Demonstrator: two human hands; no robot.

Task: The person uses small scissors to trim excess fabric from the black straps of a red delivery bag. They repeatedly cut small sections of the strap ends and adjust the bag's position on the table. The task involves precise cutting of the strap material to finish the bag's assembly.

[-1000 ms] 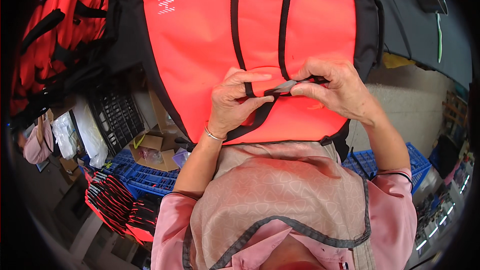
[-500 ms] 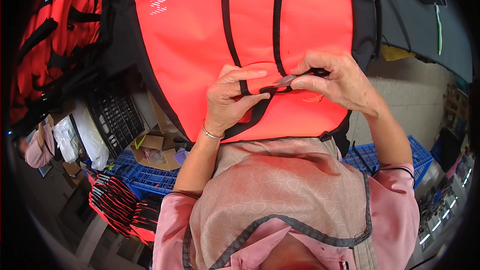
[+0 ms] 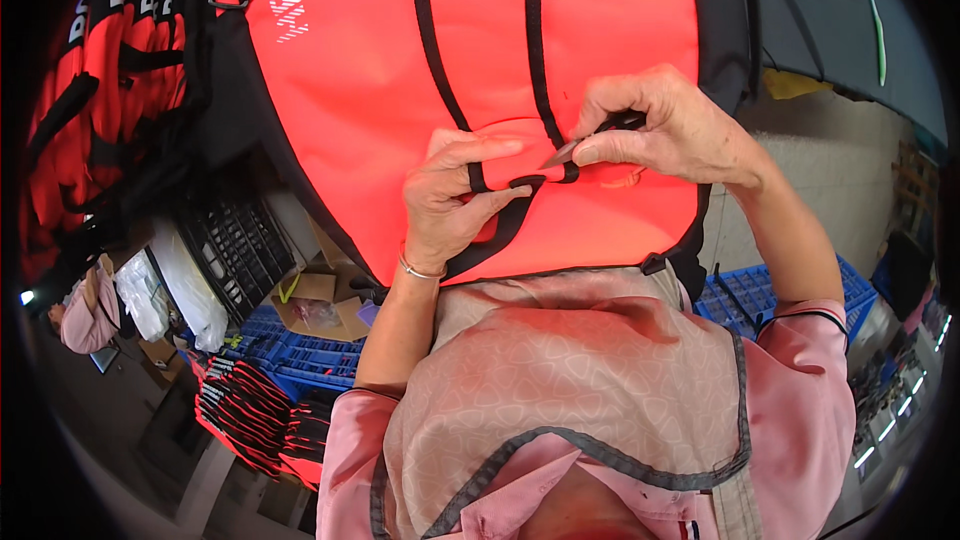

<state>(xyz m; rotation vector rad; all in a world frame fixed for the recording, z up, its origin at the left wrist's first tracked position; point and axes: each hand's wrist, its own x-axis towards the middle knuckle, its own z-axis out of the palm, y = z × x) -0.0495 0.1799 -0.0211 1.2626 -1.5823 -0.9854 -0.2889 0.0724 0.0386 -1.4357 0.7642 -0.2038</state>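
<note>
A large bright red-orange bag (image 3: 350, 110) with black side panels lies in front of me. Two black webbing straps (image 3: 537, 40) run down it to a padded red handle wrap (image 3: 503, 172) with black edging. The thumb and fingers of my left hand (image 3: 440, 195) are closed on this wrap from its left side. In my right hand (image 3: 665, 125) is a pair of small thread snips (image 3: 562, 154); their pointed metal blades touch or nearly touch the wrap's right edge. Most of their dark handle is hidden by my fingers. A black strap (image 3: 500, 240) curves below the left hand.
More red and black bags (image 3: 105, 110) hang at the left. Blue plastic crates (image 3: 765, 292) stand below on both sides, with an open cardboard box (image 3: 330, 312) at the left. A stack of red-black pieces (image 3: 240, 410) sits lower left. Another person (image 3: 88, 315) is far left.
The bag and both hands appear shifted slightly left in view. My right hand is higher relative to the wrap, and the snips' blades tilt more steeply down toward it. Both grips hold.
</note>
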